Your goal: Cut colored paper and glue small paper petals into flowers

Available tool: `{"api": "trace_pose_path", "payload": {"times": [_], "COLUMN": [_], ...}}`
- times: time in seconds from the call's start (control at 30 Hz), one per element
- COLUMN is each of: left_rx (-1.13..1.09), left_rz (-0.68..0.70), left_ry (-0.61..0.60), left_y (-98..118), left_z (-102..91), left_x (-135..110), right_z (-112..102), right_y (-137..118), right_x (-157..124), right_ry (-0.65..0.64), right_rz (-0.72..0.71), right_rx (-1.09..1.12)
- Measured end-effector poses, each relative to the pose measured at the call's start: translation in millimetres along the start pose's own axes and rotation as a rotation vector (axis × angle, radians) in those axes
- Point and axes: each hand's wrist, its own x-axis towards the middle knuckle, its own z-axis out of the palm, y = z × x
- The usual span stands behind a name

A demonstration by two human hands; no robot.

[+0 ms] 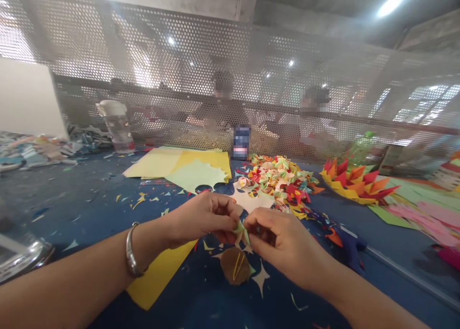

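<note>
Between the fingertips of my two hands is a small pale green folded paper piece [241, 230]. My left hand [212, 218], with a silver bracelet at its wrist, pinches the piece from the left. From the right, my right hand [278, 235] grips its edge, fingers closed. Just below them on the blue table lies a round brown disc [235, 266] with a thin yellow loop on it. A pale star-shaped paper scrap [261, 277] rests to the disc's right. Under my left forearm lies a yellow paper sheet [154, 281].
Behind my hands are stacked yellow paper sheets [154, 162], a pile of folded paper pieces [283, 175] and a phone [241, 142]. A glue gun [348, 245], a red-orange paper crown shape [355, 182] and pink paper [427, 218] lie rightward. A bottle [117, 125] stands back left.
</note>
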Motion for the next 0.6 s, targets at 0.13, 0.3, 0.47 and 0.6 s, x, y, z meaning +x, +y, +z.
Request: {"api": "trace_pose_path", "payload": {"times": [0.13, 0.3, 0.47, 0.6], "left_rx": [-0.046, -0.061, -0.089, -0.109], "left_rz": [-0.039, -0.077, -0.081, -0.054], "left_ry": [-0.083, -0.145, -0.142, -0.049], "left_y": [-0.6, -4.0, -6.2, -3.8], "left_z": [-5.1, -8.7, -7.8, -4.6], "left_x": [-1.0, -0.7, 0.3, 0.1], "right_z": [2.8, 4.6, 2.7, 1.8], "right_y": [-1.9, -3.6, -4.3, -4.3], "right_x": [-1.5, -3.0, -2.0, -1.1], "right_ry": [-0.033, -0.067, -0.063, -0.036], "right_rz": [0.040, 0.012, 0.010, -0.001], "right_rx": [0.086, 0.100, 0.055, 0.054]}}
